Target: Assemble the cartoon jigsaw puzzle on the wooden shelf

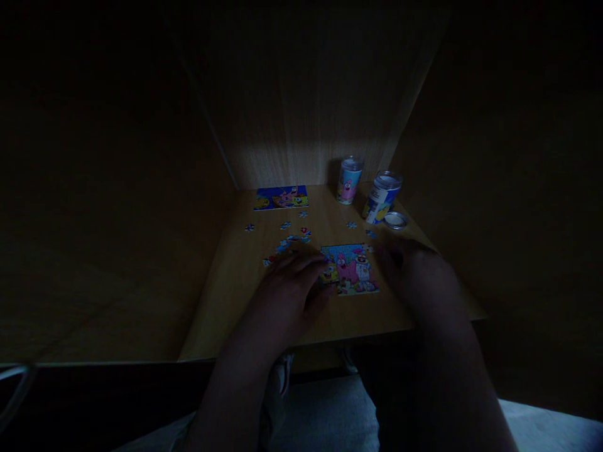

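A partly assembled cartoon puzzle (351,270) lies on the wooden desk (226,289). My left hand (299,282) rests at its left edge, thumb and fingers apart around the yellow character's part; whether it grips a piece is hard to tell in the dim light. Just right of the puzzle is my right hand (405,263), its fingers curled downward near a small pale piece (369,248) at the upper right corner. What its fingertips hold, if anything, is hidden. Several loose pieces (285,243) lie in a cluster beyond my left hand.
A finished-looking blue picture (281,198) lies at the back left. Two clear-topped cans, one with a pink character (349,181) and one blue and yellow (380,198), stand at the back right beside a round lid (395,220). Wooden panels enclose the desk.
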A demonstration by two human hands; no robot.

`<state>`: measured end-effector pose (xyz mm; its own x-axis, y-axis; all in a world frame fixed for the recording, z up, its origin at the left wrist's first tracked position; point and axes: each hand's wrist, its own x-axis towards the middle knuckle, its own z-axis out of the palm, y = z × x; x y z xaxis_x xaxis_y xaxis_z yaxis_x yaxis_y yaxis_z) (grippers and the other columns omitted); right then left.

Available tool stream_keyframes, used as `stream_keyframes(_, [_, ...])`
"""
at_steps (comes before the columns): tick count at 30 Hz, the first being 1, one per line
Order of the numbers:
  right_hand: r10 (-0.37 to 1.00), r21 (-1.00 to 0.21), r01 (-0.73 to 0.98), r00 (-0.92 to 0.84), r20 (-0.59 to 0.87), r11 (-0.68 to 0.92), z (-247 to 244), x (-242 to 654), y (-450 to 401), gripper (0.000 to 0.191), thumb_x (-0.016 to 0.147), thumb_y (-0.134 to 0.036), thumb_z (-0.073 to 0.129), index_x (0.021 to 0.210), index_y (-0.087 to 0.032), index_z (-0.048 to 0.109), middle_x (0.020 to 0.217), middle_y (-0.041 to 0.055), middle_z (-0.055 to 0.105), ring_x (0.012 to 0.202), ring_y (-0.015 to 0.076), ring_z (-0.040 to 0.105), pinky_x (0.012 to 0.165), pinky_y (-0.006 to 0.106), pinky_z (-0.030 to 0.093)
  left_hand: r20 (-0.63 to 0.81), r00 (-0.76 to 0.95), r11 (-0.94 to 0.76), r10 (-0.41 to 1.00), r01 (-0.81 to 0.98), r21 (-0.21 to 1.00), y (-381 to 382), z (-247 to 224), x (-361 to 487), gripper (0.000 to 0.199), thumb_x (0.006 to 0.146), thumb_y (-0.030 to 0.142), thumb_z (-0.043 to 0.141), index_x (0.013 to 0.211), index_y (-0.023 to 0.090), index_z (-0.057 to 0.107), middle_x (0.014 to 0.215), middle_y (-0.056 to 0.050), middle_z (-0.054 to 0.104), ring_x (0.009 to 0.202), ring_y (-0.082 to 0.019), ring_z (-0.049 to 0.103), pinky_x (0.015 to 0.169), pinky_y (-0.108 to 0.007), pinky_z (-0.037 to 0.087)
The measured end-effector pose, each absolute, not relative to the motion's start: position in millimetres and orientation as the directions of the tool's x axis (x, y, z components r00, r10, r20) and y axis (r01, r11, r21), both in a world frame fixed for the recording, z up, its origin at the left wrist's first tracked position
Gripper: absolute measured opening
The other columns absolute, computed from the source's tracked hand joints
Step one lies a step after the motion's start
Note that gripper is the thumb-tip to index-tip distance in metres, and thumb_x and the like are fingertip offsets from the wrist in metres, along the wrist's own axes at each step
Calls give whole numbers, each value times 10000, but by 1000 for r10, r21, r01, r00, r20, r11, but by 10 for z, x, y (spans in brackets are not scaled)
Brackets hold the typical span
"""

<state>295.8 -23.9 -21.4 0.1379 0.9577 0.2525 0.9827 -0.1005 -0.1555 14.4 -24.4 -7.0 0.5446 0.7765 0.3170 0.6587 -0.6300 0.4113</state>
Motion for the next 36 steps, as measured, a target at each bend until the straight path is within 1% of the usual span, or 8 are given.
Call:
stream_keyframes(9, [963, -161, 980, 153, 223, -119, -213, 2957, -235, 492, 1158, -525, 478, 1019, -184, 804, 980, 169, 820, 788, 269, 748, 716, 358, 504, 320, 550, -637, 771, 653, 410, -241, -46, 149, 342, 1075, 314, 737, 1415, 281, 724, 1486, -67, 751, 1396, -304, 683, 1252, -580, 531])
stream_keyframes(15, [958, -139, 983, 154, 242, -123, -209, 2947, -240, 474, 1156, -508, 485, 1019, -183, 800, 963, 167, 824, 784, 265, 748, 704, 344, 498, 314, 548, -631, 776, 661, 405, -242, -53, 145, 349, 1075, 317, 737, 1422, 280, 727, 1491, -72, 751, 1393, -307, 685, 1250, -575, 534])
stream_keyframes(20, [957, -149, 982, 149, 248, -115, -209, 2947, -238, 469, 1158, -505, 476, 1052, -187, 804, 971, 158, 828, 779, 265, 743, 703, 345, 500, 308, 545, -626, 780, 664, 409, -246, -57, 146, 351, 1081, 325, 727, 1431, 287, 727, 1508, -71, 744, 1408, -309, 679, 1258, -586, 526])
stream_keyframes(26, [962, -152, 983, 140, 234, -106, -198, 2948, -240, 467, 1153, -502, 486, 994, -191, 796, 963, 162, 824, 777, 266, 743, 703, 348, 493, 307, 547, -627, 779, 672, 395, -247, -59, 146, 343, 1092, 336, 710, 1431, 288, 724, 1515, -61, 740, 1416, -304, 672, 1262, -569, 522])
stream_keyframes(32, [962, -144, 983, 148, 230, -117, -210, 2953, -235, 491, 1154, -521, 478, 995, -190, 804, 928, 155, 817, 758, 262, 735, 695, 350, 497, 299, 547, -623, 782, 673, 397, -255, -43, 149, 354, 1086, 333, 718, 1438, 293, 717, 1513, -63, 740, 1401, -306, 681, 1254, -582, 531])
stream_keyframes(36, [958, -141, 985, 137, 252, -104, -215, 2954, -234, 486, 1151, -507, 468, 1008, -187, 805, 953, 160, 824, 764, 261, 731, 696, 352, 503, 297, 551, -626, 780, 669, 401, -247, -47, 153, 351, 1088, 333, 715, 1436, 288, 721, 1515, -66, 740, 1405, -308, 678, 1256, -586, 529])
